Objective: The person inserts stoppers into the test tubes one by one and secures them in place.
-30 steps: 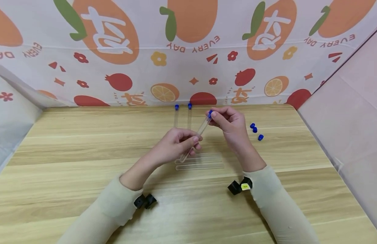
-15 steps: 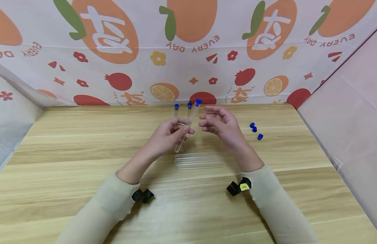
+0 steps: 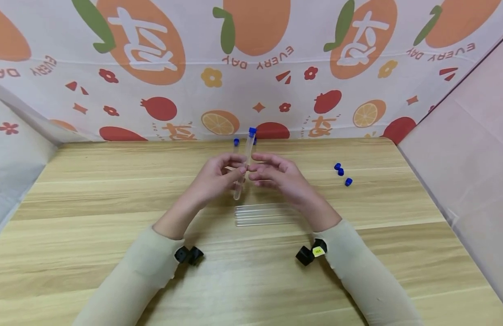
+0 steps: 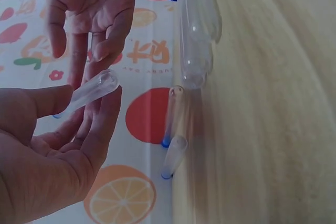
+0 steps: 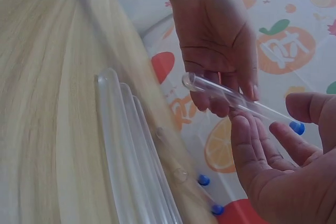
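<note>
In the head view my left hand (image 3: 216, 180) pinches a clear test tube (image 3: 249, 147) between thumb and fingers, holding it nearly upright over the table. A blue cap (image 3: 252, 131) sits on the tube's upper end, and its rounded end points down. My right hand (image 3: 280, 177) is close on the tube's right, fingers extended and loosely bent, gripping nothing. From the right wrist view, the held tube (image 5: 226, 93) slants past the right fingertips, its blue cap (image 5: 297, 127) near the right thumb. Below the hands lie several uncapped test tubes (image 3: 265, 215), side by side.
Two capped tubes lie at the table's back edge, partly hidden by the hands; one shows its blue cap (image 3: 236, 142). Three loose blue caps (image 3: 348, 181) lie on the right of the wooden table (image 3: 112, 194). A fruit-printed cloth (image 3: 251, 90) hangs behind.
The right hand has let go of the capped end and moved left beside the tube. The left hand has shifted slightly left and back, turning the tube more upright.
</note>
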Available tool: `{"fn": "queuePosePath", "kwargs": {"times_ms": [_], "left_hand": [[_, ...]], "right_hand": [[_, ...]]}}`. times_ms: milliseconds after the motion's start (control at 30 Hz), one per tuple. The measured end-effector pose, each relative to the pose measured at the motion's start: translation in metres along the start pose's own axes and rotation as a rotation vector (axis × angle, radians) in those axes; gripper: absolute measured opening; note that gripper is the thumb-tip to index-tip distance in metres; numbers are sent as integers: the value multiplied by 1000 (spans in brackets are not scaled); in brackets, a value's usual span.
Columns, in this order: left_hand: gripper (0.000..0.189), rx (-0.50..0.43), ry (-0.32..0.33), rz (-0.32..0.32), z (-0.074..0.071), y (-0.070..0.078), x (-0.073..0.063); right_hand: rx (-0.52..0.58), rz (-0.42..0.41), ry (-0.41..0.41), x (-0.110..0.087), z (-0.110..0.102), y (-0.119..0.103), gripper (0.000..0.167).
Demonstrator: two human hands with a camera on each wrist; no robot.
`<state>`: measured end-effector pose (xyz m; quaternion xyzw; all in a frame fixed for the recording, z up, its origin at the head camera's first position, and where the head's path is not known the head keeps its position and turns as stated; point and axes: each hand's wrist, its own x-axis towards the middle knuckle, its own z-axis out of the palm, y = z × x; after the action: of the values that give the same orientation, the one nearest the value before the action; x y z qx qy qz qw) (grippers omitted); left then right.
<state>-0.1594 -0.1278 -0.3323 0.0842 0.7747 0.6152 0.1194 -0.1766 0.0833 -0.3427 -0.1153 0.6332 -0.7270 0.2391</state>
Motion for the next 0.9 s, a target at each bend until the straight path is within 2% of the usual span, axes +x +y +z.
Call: {"fn": "queuePosePath", "kwargs": {"times_ms": [233,567,767,900], "left_hand": [[36,9,2,-29,-10,-5,2],[43,84,-4,-59,-28,-15,8],[46,114,16,-87,-37,-19,9],[45,146,19,-73,-43,-22,11]], "right_hand": [[77,61,-34,11,7,3,38],[177,169,-72,35,17,0,40],[230,207,-69,46,25,2,40],[248,236,-57,53,30,4,39]]}}
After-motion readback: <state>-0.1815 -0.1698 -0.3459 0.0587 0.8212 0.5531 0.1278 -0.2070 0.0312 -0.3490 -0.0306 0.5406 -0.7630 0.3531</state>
